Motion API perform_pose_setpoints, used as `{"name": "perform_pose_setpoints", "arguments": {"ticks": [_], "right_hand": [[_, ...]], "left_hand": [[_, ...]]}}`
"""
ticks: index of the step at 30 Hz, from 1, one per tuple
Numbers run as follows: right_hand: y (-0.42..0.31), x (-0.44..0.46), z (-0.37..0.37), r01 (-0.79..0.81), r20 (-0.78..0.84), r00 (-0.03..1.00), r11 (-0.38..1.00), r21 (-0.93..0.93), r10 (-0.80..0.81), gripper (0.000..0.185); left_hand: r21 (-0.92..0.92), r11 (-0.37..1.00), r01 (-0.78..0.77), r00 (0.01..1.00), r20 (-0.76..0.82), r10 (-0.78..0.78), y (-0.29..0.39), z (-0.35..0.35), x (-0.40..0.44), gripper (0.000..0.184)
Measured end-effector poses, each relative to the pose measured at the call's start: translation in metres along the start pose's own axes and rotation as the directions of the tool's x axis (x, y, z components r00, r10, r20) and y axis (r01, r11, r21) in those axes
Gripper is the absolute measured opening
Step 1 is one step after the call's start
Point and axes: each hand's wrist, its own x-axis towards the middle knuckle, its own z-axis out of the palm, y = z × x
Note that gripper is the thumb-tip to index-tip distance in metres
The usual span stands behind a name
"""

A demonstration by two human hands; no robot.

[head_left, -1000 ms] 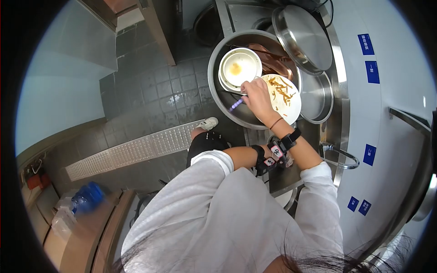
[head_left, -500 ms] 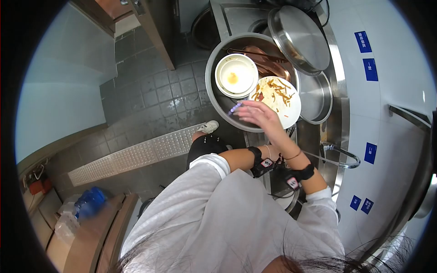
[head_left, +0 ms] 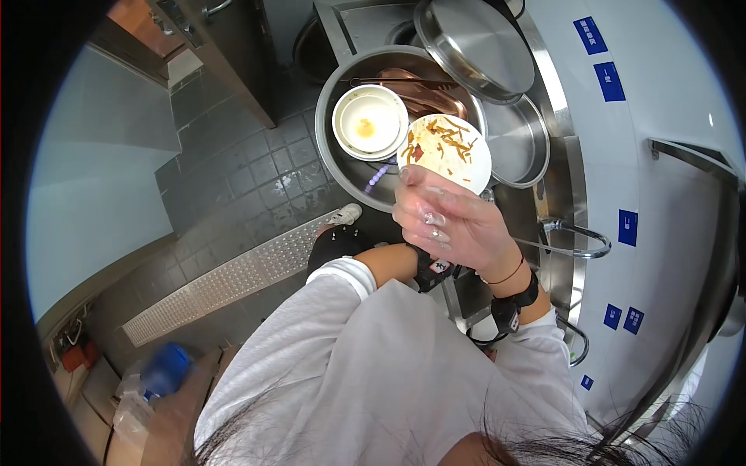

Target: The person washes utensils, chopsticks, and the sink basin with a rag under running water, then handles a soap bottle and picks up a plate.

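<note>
My right hand point(head_left: 457, 220) is turned palm up in front of the basin's near edge, its fingers curled loosely inward with shiny nails showing. Nothing shows in its fingers. Its fingertips overlap the near edge of a white plate point(head_left: 483, 159) with brown food scraps. My left forearm point(head_left: 388, 266) crosses behind the right wrist; the left hand is hidden. The plate rests in a large metal basin point(head_left: 325, 138) beside a stack of white bowls point(head_left: 388, 145) with a yellowish residue. A purple beaded strand point(head_left: 377, 179) lies at the bowls' near side.
Copper-coloured pans point(head_left: 447, 102) lie deeper in the basin. A round steel lid or pan point(head_left: 486, 46) leans at the back, above another steel pot point(head_left: 522, 151). A curved faucet point(head_left: 590, 241) stands at the right. On the left is a tiled floor point(head_left: 249, 182) with an open door point(head_left: 225, 66).
My right hand has drawn back towards me and rolled palm up, its fingers going from stretched to curled. The whole view has shifted, so the basin appears farther left.
</note>
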Motion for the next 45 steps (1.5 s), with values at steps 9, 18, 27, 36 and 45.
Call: {"name": "perform_pose_setpoints", "arguments": {"ticks": [9,18,27,36,45], "right_hand": [[-0.004,-0.001,0.029,-0.062,-0.207,0.978,0.889,-0.453,-0.037,0.046],[-0.008,-0.008,0.052,-0.06,-0.273,0.958,0.868,-0.493,-0.089,0.064],[-0.021,-0.001,0.004,0.141,-0.085,0.948,0.645,-0.751,-0.306,0.04],[0.034,0.04,-0.146,-0.141,-0.019,0.981,-0.64,-0.755,-0.193,0.03],[0.063,0.097,-0.212,-0.093,0.029,0.991,-0.846,-0.524,-0.127,0.022]], "left_hand": [[-0.056,0.998,0.021,1.0,0.015,-0.02,-0.001,0.006,0.004,0.021],[-0.083,0.996,0.027,0.999,0.02,-0.026,-0.01,0.007,0.007,0.022],[-0.112,0.994,0.012,1.0,0.023,-0.01,-0.004,0.013,0.016,0.024],[-0.117,0.993,-0.023,1.0,-0.006,0.022,-0.001,0.009,0.01,0.027],[-0.042,0.998,-0.042,0.996,-0.078,0.039,-0.022,-0.013,-0.034,0.03]]}}
